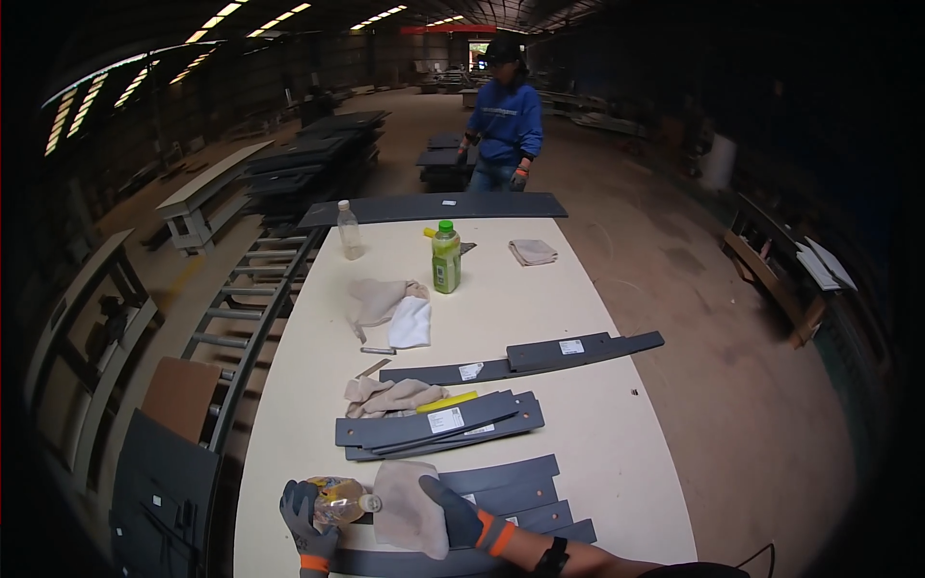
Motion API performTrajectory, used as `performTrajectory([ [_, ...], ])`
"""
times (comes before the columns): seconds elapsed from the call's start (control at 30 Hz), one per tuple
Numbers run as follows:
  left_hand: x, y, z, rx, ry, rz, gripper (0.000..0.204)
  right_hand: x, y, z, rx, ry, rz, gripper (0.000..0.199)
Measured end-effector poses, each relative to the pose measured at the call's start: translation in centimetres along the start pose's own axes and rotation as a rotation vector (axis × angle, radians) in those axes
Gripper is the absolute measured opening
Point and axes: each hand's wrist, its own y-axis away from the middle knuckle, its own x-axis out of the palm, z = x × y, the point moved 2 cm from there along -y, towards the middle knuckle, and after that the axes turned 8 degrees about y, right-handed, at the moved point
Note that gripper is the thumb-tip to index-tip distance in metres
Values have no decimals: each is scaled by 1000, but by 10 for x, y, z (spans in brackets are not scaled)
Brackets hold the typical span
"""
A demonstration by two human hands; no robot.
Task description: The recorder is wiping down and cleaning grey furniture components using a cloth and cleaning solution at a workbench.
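My left hand (306,525), in a grey glove with an orange cuff, is closed around a clear plastic bottle (339,501) with a label and yellowish contents. The bottle lies tilted, its white-capped neck toward the right. A pale beige cloth (409,515) hangs from my right hand (457,509), which is gloved the same way and pinches the cloth's right side. Below and right of the cloth, several dark grey strips (520,495) lie side by side on the pale table (617,462). The cloth and my hands partly cover them.
Farther up lie a stack of labelled grey strips (501,421), a crumpled cloth (390,397) and longer strips (588,354). A green bottle (445,265) and a clear bottle (349,234) stand beyond. A person (503,120) stands past the far end. A roller conveyor (241,313) runs along the left.
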Motion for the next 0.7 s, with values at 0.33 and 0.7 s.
performTrajectory([
  [0.33,10,45,78,-749,818,-481,84,0,61,5,-126,113,-9,62],
  [0.7,2,49,44,-614,-193,-495,73,-38,158,83,-463,92,-341,67],
])
